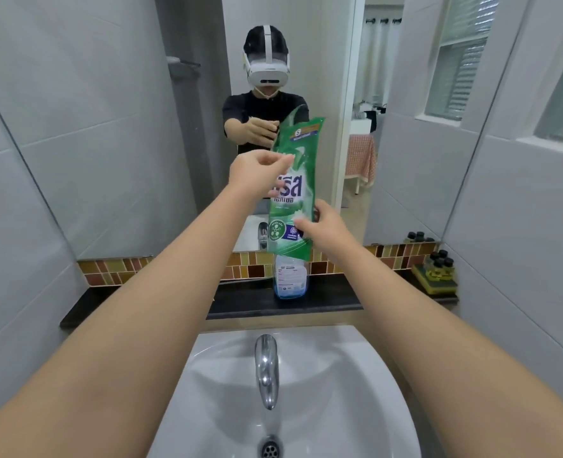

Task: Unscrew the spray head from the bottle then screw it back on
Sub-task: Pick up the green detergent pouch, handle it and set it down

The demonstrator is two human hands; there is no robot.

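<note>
A clear bottle (290, 279) with blue liquid and a white label stands on the dark ledge (323, 302) behind the sink. Its top and spray head are hidden behind a tall green refill pouch (293, 180) held upright in front of it. My left hand (257, 173) pinches the pouch's left edge near its middle. My right hand (323, 226) grips the pouch's lower right edge. Both arms reach out over the basin.
A white sink (356, 375) with a chrome tap (266, 368) lies below my arms. A large mirror (141, 127) reflects a person with a headset. Small dark-capped bottles (438, 259) on a yellow sponge sit at the ledge's right end. Tiled walls close in on both sides.
</note>
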